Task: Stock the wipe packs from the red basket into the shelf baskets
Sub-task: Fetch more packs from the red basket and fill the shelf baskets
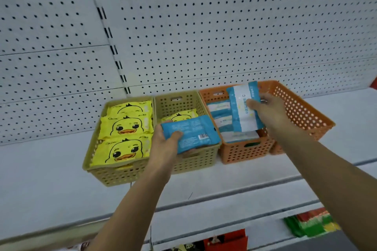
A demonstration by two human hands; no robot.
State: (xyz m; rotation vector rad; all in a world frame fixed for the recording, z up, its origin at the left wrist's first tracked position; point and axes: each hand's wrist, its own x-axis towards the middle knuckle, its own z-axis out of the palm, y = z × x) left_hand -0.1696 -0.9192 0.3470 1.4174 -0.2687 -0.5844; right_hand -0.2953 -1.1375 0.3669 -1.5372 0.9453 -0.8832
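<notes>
My left hand (165, 142) grips a blue wipe pack (190, 133), barcode side up, above the front of the middle yellow basket (191, 164). My right hand (269, 111) holds a blue-and-white wipe pack (243, 106) upright over the first orange basket (244, 152), which holds several blue-and-white packs (221, 117). The left yellow basket (114, 175) is filled with yellow duck packs (124, 126). One more duck pack (180, 116) lies in the middle basket. The red basket is not in view.
A second orange basket (299, 110) stands at the right behind my right hand. All baskets sit on a white shelf (51, 179) against a white pegboard wall (204, 26). Below the shelf edge, red and green goods (312, 223) show on a lower level.
</notes>
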